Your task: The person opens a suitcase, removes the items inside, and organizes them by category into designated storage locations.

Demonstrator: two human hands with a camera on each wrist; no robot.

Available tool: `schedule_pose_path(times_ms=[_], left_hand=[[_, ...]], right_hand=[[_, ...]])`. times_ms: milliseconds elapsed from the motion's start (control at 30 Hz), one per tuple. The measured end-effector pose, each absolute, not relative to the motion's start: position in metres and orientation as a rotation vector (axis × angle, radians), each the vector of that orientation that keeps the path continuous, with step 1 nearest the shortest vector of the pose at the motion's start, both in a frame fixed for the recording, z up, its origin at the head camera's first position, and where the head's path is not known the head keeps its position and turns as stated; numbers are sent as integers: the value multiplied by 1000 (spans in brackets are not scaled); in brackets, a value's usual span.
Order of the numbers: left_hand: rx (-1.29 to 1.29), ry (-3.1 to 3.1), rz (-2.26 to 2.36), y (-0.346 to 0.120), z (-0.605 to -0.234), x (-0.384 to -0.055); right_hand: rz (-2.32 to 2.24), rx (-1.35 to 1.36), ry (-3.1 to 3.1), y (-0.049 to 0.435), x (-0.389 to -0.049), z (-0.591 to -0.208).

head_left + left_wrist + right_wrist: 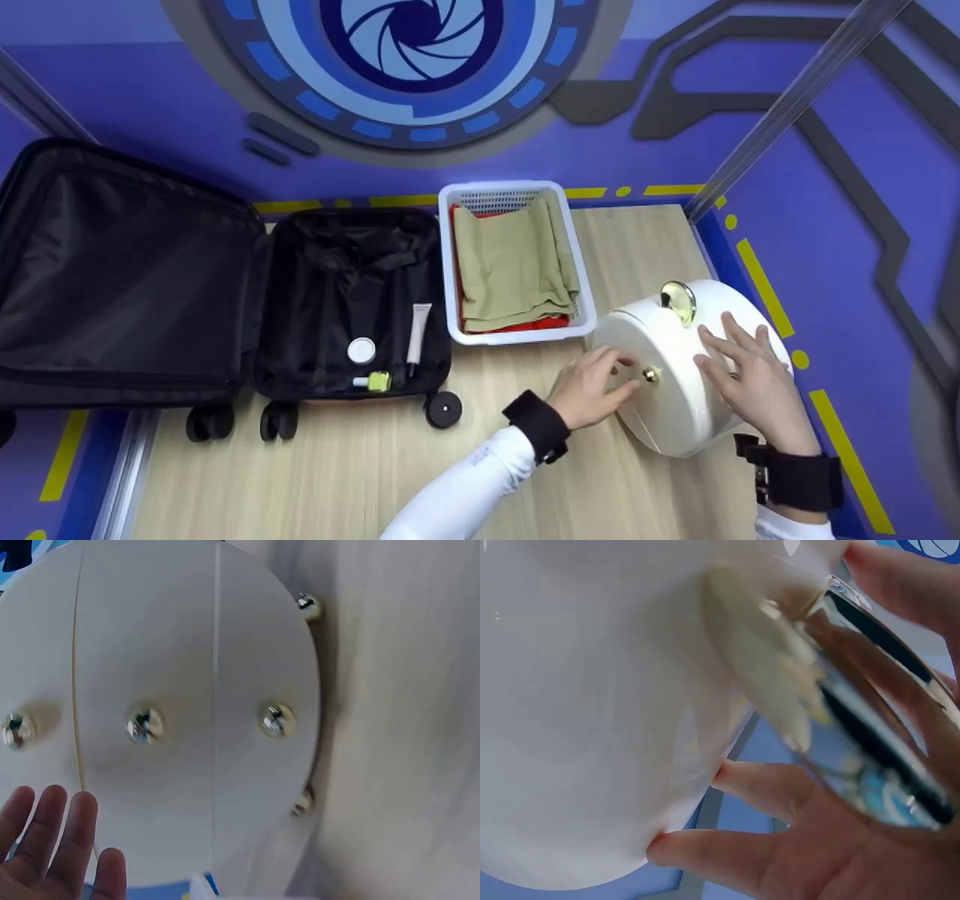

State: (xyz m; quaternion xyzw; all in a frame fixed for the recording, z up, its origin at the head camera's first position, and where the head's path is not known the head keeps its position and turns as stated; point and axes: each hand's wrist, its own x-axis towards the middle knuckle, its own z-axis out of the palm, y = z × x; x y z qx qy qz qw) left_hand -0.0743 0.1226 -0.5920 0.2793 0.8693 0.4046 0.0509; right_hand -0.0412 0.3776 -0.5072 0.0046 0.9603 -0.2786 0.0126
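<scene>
A white rounded box (670, 341) with a gold handle (679, 301) and a gold knob (651, 373) stands at the right. In the left wrist view its front carries gold knobs (144, 724) and seams like drawer edges, with small gold feet (302, 803) at one edge. My left hand (589, 386) is in front of the box near a knob, fingers parted and holding nothing; the left wrist view shows those fingers (73, 836) extended. Spread across the box's far side, my right hand (757, 382) touches it with its fingertips (660, 844); the handle (870, 727) is near its palm.
An open black suitcase (315, 300) lies at the left, holding a white tube (418, 334), a round white container (361, 350) and a small green-yellow item (379, 382). Between it and the box, a white basket (521, 339) contains folded khaki cloth (514, 262) over red cloth (541, 323).
</scene>
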Motion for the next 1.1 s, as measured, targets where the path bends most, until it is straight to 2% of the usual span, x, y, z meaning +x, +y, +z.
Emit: schedule_pose_path(times_ms=[167,433,1100], left_hand=[[787,2693,1305,142,-587,-77],[722,2689,1328,143,-585,-72],[877,2670,1386,69,-587,-43]], right_hand=[[-820,2,3014,371,-45,-509],[-766,-13,3073,370,-43,-512],[-792,23,3057,380,-39,-510]])
